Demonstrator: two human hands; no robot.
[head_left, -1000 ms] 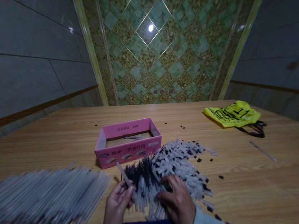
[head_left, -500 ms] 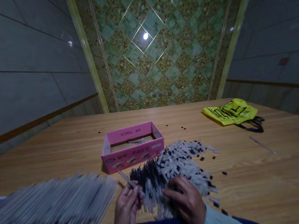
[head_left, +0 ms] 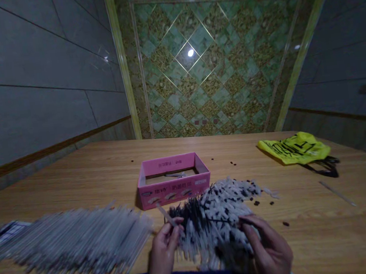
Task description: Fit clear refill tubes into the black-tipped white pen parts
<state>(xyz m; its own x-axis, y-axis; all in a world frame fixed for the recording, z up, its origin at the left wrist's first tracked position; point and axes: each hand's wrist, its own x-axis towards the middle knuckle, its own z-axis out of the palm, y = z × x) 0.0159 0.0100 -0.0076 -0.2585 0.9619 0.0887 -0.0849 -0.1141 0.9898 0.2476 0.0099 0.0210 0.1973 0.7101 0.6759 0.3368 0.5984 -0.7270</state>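
Observation:
My left hand pinches a slim translucent tube, like a pen barrel, slanting up toward the pink box. To the right, my right hand is closed on a thin dark rod, like a pen refill, whose tip points left. Between the hands lies a bundle of thin pieces with dark upper ends. Behind and beside my right hand is a heap of short whitish pieces mixed with small black bits. Left of my left hand, many long clear tubes lie side by side in a wide pile.
An open pink cardboard box with a few thin pieces inside stands beyond the hands. A yellow bag with black straps lies at the far right. One loose tube and scattered black bits rest on the wooden table.
My right hand has moved right, away from the bundle, with a thin dark rod now showing in it. My left hand keeps its tube. The view has shifted slightly.

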